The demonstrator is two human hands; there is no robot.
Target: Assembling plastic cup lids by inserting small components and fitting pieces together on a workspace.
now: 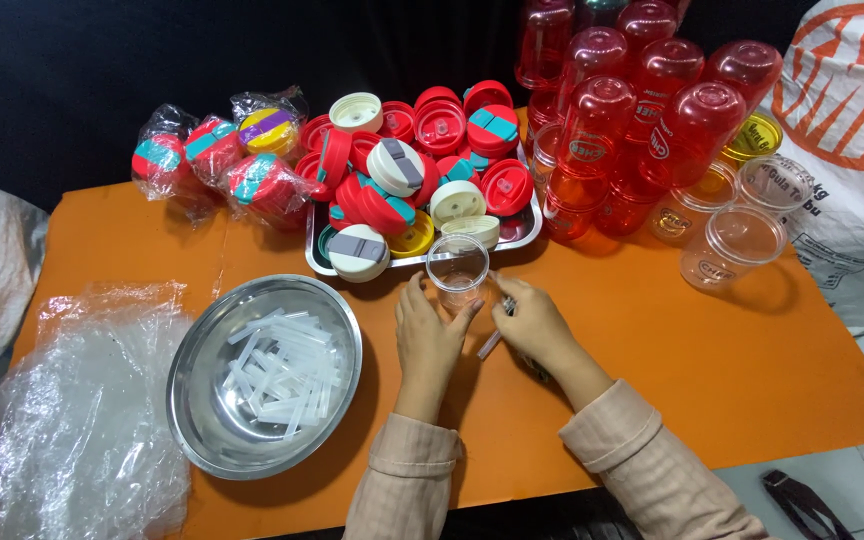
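Two hands: left hand (428,335), right hand (532,322) around one clear cup (457,268).

Hidden and cut-off parts

The right hand (532,325) covers most of a small straw (490,345); the tray (522,232) lies mostly buried under lids (402,170); the top edge crops the red bottles (642,100), the left edge the plastic sheet (72,420).

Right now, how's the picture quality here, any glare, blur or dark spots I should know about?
Head view: lighting is bright and even on the orange table; glare spots show on the steel bowl, the crumpled plastic sheet and the red cups; the background beyond the table is nearly black; the left hand, right hand and clear cup are sharp, with soft shadows beneath the wrists.
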